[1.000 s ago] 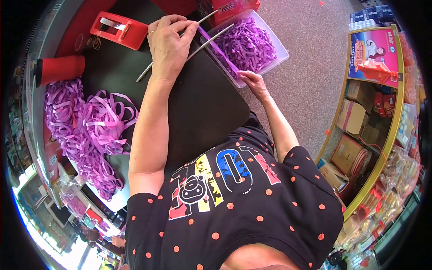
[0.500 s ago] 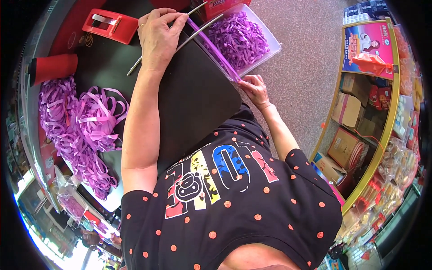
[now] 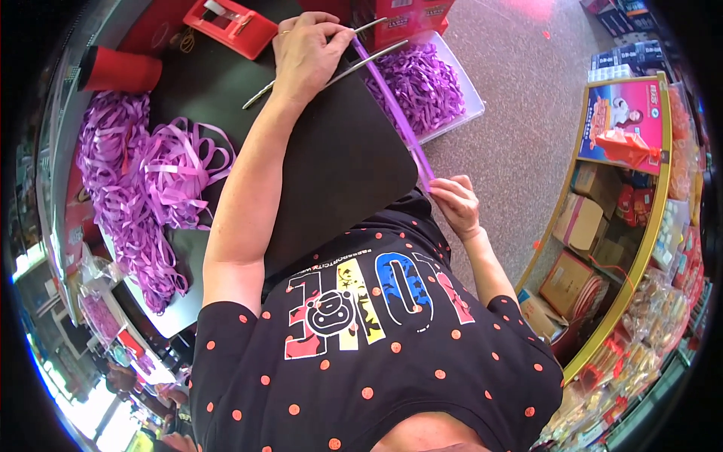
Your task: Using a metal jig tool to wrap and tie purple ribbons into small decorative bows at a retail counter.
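A narrow purple ribbon (image 3: 401, 124) runs taut on a slant between my hands. My left hand (image 3: 307, 54) pinches its far end between thumb and finger, beside two thin metal rods (image 3: 369, 62) that reach out past the hand and wrist. Whether the hand also grips the rods is hidden. At the near end, my right hand (image 3: 456, 203) closes its fingertips on the ribbon, just off the corner of the dark tabletop (image 3: 339, 151). Under and behind the ribbon stands a white plastic bin (image 3: 473, 105) full of short purple ribbon pieces (image 3: 425, 87).
Loose heaps of long purple ribbon (image 3: 124, 173) lie on the table's left side. A red cylinder (image 3: 120, 69) and a red tape dispenser (image 3: 232, 27) sit farther back. Red boxes (image 3: 403, 22) stand behind the bin. A gold-edged shelf (image 3: 640, 241) with cartons is at right.
My right hand has come nearer my body and drawn the ribbon's near end out past the bin and table corner. My left hand still pinches the far end. The whole view has shifted.
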A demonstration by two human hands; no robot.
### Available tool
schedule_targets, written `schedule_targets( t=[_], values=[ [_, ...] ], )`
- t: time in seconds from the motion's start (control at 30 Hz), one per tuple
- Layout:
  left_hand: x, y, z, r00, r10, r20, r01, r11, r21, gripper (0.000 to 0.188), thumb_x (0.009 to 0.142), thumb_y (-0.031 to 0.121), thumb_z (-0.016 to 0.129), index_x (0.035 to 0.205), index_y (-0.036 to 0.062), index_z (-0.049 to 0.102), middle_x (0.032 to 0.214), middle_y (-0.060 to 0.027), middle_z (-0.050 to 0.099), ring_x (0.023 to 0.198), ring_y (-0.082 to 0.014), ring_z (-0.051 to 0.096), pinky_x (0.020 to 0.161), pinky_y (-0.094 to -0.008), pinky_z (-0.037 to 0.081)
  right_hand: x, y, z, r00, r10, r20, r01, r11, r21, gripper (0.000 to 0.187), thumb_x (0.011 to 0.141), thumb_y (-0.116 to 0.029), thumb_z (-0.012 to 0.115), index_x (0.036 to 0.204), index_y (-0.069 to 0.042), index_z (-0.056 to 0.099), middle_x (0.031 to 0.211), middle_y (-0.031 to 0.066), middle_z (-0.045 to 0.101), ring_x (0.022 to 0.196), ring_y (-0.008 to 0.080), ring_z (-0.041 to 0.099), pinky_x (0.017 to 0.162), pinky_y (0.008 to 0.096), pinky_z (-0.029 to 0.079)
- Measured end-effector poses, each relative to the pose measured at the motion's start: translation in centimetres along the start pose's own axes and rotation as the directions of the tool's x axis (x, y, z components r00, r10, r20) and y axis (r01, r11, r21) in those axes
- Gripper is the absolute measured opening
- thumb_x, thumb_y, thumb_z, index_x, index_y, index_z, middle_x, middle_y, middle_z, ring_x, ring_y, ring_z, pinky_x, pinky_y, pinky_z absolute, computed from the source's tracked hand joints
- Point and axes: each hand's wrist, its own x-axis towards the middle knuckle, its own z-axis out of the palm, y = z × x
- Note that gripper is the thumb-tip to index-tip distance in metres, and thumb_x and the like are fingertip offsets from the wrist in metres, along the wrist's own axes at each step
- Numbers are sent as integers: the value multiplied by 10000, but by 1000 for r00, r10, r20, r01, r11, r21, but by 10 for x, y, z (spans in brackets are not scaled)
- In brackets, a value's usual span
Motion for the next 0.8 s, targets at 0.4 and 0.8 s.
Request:
schedule_targets(
  t=[0.4, 0.8],
  values=[
    [3, 3, -3, 991, -99, 93, 98, 995, 13, 250, 836, 325, 627, 906, 112, 739, 1184, -23, 597, 1148, -274, 453, 987, -388, 347, -5, -48, -45, 925, 315, -214, -292, 947, 130, 258, 698, 29, 730, 941, -48, 691, 833, 44, 678, 806, 189, 549, 736, 291, 435],
    [-4, -4, -3, 995, -86, 45, 86, 996, 12, 223, 834, 301, 627, 872, 112, 740, 1174, -35, 598, 1149, -278, 451, 980, -405, 330, 157, -106, -124, 953, -163, -257, 248, 906, 344, 327, 905, -282, 545, 1038, 13, 589, 1012, 156, 619, 932, 261, 492, 856, 406, 389]
  ],
)
